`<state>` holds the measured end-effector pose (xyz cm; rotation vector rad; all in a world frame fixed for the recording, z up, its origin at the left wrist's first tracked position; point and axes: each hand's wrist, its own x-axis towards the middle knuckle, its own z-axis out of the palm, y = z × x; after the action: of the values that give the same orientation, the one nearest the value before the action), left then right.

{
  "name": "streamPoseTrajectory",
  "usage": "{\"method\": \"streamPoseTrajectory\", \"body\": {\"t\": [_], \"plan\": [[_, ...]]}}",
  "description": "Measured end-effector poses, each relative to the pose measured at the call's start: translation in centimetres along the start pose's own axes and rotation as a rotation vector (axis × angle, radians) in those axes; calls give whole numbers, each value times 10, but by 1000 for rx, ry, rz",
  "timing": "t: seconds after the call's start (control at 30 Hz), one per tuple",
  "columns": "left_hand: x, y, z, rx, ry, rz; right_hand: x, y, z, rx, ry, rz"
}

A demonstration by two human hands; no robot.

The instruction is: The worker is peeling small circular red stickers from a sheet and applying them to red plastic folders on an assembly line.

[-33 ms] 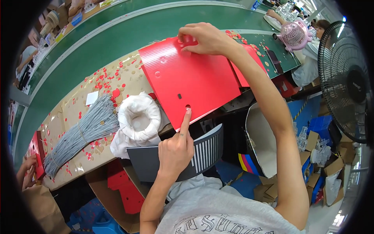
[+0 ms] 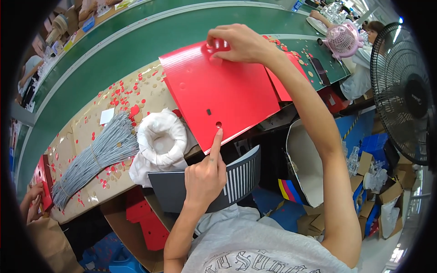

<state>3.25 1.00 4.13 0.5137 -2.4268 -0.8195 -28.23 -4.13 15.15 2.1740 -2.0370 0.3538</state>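
A glossy red corrugated sheet (image 2: 227, 86), folded in layers, lies slanted at the bench edge before me. My right hand (image 2: 234, 43) arches over its far part, thumb and fingers bent and apart, the tips at its surface. Reaching up from below, my left hand (image 2: 205, 175) has its index finger stretched out, touching the sheet just under a small round hole (image 2: 219, 124). The left hand's other fingers are curled, with nothing visible in them. A dark rectangular slot (image 2: 209, 112) is cut near that hole.
Left of the sheet are a white cloth-wrapped ring (image 2: 160, 157) and a bundle of grey ties (image 2: 98, 152). Red and brown discs litter the bench. A black fan (image 2: 403, 95) stands right; a pink fan (image 2: 343, 41) sits farther off. Another person's hands (image 2: 33, 200) are at far left.
The red sheet has shifted very slightly to the left and away from me. Both hands keep almost the same pose.
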Motion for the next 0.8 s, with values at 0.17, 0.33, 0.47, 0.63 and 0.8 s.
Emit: {"method": "streamPoseTrajectory", "body": {"t": [0.17,0.33,0.47,0.63,0.8], "plan": [[-1,9,-17,-88,105,129,-7,16,-51,-63,293,-47],[4,10,-18,-192,90,22,-74,153,-86,-199,256,230],[7,5,-16,-154,70,62,-122,186,-45,-32,124,285],[8,9,-17,-108,31,21,-150,176,-2,243,-43,585],[6,15,-26,-126,44,-38,-154,171,15,150,-51,602]]}}
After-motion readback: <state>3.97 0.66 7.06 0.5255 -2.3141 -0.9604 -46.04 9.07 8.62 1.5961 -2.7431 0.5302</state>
